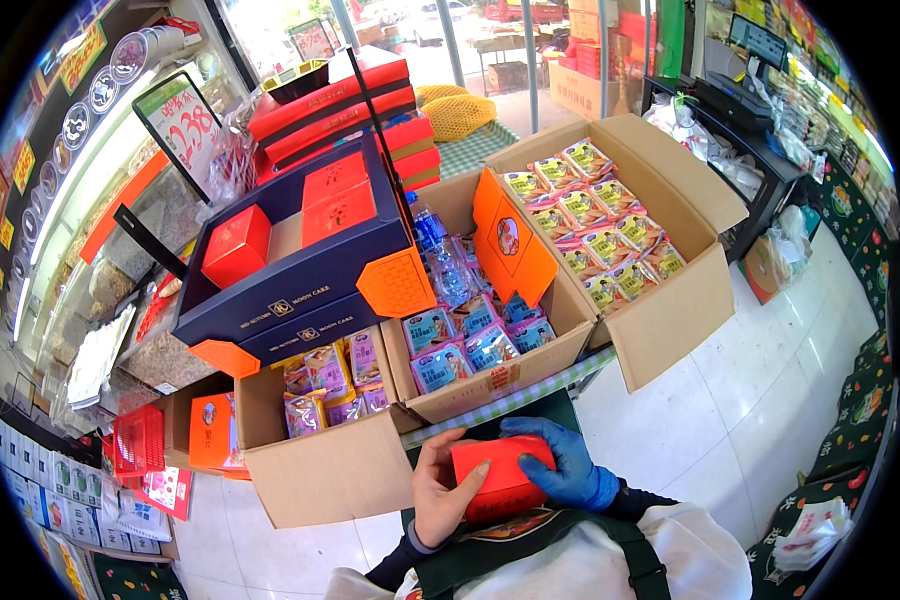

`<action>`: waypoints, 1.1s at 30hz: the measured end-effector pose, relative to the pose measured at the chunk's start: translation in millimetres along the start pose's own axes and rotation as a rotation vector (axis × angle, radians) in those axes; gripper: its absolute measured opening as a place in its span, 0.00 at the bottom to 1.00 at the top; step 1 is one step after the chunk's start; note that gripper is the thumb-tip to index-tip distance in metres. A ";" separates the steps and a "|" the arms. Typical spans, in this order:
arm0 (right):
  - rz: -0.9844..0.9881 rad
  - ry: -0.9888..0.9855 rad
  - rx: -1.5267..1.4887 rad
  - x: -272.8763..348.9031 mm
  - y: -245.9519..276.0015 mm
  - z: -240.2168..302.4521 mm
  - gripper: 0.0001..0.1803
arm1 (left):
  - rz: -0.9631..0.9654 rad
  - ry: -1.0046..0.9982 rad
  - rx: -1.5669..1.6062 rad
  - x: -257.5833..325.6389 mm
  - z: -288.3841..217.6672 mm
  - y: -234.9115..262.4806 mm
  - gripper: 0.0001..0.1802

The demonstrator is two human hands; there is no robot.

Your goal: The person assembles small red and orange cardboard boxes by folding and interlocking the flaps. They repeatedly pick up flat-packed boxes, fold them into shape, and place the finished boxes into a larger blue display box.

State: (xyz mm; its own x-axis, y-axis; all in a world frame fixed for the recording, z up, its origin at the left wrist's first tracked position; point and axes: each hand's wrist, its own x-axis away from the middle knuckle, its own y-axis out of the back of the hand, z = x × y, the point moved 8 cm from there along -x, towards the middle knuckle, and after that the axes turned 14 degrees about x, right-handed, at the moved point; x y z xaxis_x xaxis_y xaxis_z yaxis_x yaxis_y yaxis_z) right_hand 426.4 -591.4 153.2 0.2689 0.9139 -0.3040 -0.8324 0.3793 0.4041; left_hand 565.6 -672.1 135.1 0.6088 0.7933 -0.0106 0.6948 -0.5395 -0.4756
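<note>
Close to my body I hold a red gift box (492, 482) between both hands. My bare left hand (444, 492) grips its left side, thumb laid over the front face. On the right, my right hand (572, 468) in a blue glove wraps the upper right corner, thumb bent against the front. Beyond the box, left of centre, a dark blue carton (270, 293) holds similar red boxes (238, 246) with a gap between them. Below it, nearer me, is a cardboard box (320, 478) of purple-and-yellow packets (328, 372).
A middle cardboard box (500, 385) contains blue-pink packets (490, 347), water bottles and an orange card (511, 237). To its right stands an open carton (667, 318) of yellow-pink packets. Red gift boxes (330, 110) are stacked behind. A desk with a monitor (757, 42) is far right.
</note>
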 end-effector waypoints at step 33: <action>0.234 0.576 -0.092 -4.3 5.6 64.3 0.18 | 0.848 0.785 0.116 12.4 5.0 -32.7 0.51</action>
State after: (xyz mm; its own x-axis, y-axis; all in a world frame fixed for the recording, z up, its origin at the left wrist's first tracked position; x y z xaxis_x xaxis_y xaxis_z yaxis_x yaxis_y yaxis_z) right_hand 451.8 -583.9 212.2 -0.2079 0.7373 -0.6428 -0.8830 0.1412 0.4475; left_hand 548.5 -643.2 146.1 0.9604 -0.2248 0.1644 -0.0639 -0.7524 -0.6556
